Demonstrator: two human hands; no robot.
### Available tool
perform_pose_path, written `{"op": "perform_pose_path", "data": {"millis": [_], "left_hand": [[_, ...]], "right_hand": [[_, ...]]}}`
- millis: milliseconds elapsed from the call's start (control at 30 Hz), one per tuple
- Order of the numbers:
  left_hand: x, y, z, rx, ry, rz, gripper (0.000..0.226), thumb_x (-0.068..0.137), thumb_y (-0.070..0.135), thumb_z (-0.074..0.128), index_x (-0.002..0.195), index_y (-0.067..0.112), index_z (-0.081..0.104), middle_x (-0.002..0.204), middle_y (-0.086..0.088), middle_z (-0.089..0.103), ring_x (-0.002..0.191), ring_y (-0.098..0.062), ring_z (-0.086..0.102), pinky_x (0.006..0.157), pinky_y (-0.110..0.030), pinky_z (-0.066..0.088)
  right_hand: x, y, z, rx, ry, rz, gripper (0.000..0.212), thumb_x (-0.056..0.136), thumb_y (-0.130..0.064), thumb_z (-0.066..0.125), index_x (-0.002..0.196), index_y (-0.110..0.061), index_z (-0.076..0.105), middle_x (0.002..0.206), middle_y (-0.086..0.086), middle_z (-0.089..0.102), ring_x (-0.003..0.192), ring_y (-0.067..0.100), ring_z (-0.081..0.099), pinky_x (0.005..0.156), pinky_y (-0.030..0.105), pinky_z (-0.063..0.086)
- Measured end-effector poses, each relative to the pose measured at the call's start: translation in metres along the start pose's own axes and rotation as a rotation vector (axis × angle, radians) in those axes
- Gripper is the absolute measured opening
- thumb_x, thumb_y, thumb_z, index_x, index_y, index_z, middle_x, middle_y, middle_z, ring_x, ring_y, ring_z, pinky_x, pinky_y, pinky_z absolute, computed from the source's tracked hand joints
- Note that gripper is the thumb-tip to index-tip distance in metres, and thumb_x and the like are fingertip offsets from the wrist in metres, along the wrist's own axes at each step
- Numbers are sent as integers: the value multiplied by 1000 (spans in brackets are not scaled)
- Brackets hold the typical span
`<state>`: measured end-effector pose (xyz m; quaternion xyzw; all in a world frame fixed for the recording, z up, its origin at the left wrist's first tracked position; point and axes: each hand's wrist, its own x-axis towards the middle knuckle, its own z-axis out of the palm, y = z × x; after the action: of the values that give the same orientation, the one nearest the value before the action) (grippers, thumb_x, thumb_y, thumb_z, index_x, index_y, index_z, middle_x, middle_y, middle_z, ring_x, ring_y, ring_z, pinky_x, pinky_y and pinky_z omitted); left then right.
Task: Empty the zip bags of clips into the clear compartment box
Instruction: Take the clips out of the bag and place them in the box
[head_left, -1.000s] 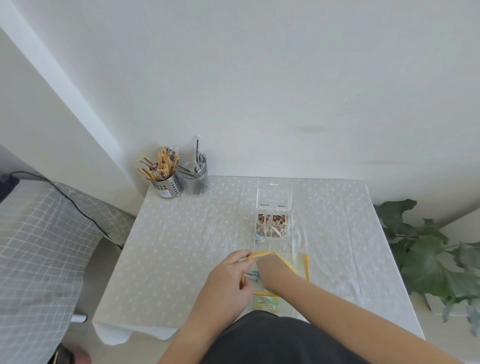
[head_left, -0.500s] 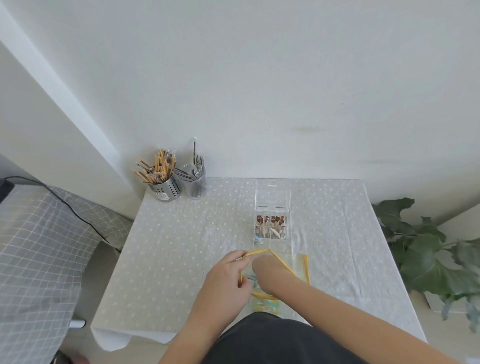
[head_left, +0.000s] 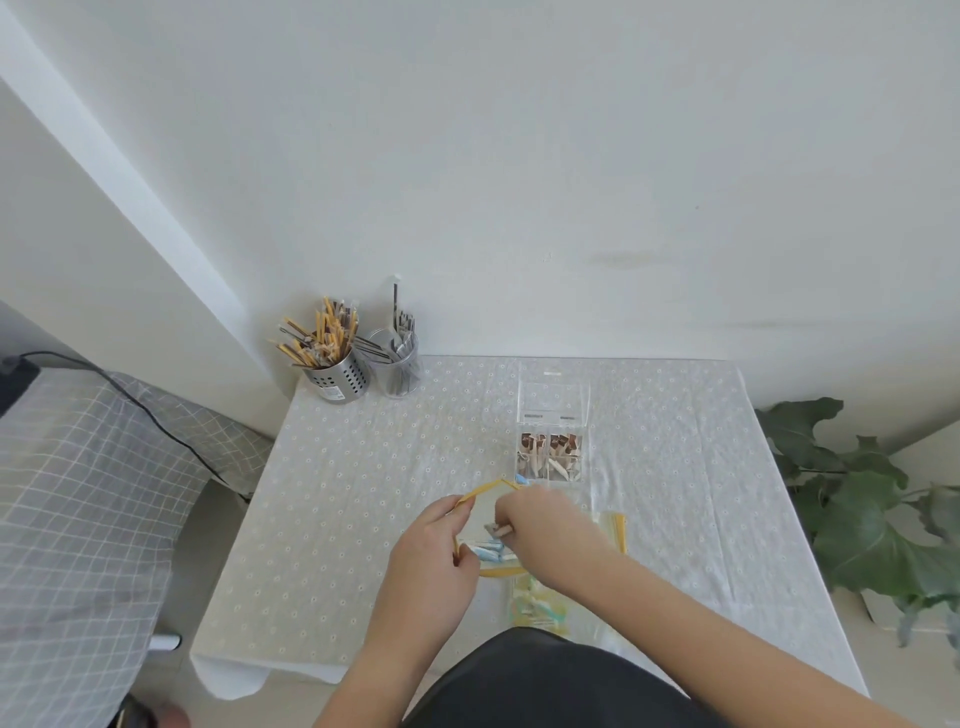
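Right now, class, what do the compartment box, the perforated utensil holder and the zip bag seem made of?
Compartment box: clear glossy hard plastic; tablecloth shows through its lid. Perforated utensil holder: probably brushed steel; grey sheen, punched holes. Zip bag: thin clear plastic film, yellow-edged; it bends.

The left hand (head_left: 431, 561) holds the bag (head_left: 483, 512) open near the front edge of the table (head_left: 363, 493). The right hand (head_left: 550, 530) pinches a clip (head_left: 500, 530). The box (head_left: 553, 415) sits just behind.
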<state>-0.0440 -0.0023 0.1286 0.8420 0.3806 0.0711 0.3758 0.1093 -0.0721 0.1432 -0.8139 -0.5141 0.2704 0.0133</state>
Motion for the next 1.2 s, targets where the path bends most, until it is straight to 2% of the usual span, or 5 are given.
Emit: {"op": "perform_pose_path", "data": {"millis": [167,333,467,767,1200], "left_hand": [[3,-10,-3,12,48,-81,60,95,1,56,147,31,60,121,36,51,88,-10,64,80,-3,41],[3,-24,-3,14,60,-185,57,100,5,55,154,22,52,147,22,49,118,-17,65,105,-21,46],[1,-27,-3,17,60,-194,57,98,5,57,153,22,54,140,28,48,113,-16,66,108,-26,48],[-13,-38,1,-33,35,-183,56,99,6,57,150,28,57,126,56,39,100,-14,67,99,-23,53],[-21,-49,10,-95,14,-224,57,98,6,57,150,31,59,145,30,51,84,-5,56,96,-21,54]], "right_hand": [[-14,21,-24,456,228,20,16,94,-38,69,89,-26,76,80,-11,73,77,5,69,69,25,56],[0,51,-43,680,380,113,10,87,-32,79,80,-27,75,75,-10,73,71,3,69,63,17,48],[34,76,-33,645,440,182,7,90,-25,77,89,-18,78,78,-5,73,72,7,68,57,9,43],[104,110,28,326,241,173,18,92,-32,73,107,-27,80,90,-11,60,89,19,67,78,36,56],[128,111,43,130,66,247,22,96,-38,66,116,-38,76,122,-11,71,98,17,70,63,25,44]]}}
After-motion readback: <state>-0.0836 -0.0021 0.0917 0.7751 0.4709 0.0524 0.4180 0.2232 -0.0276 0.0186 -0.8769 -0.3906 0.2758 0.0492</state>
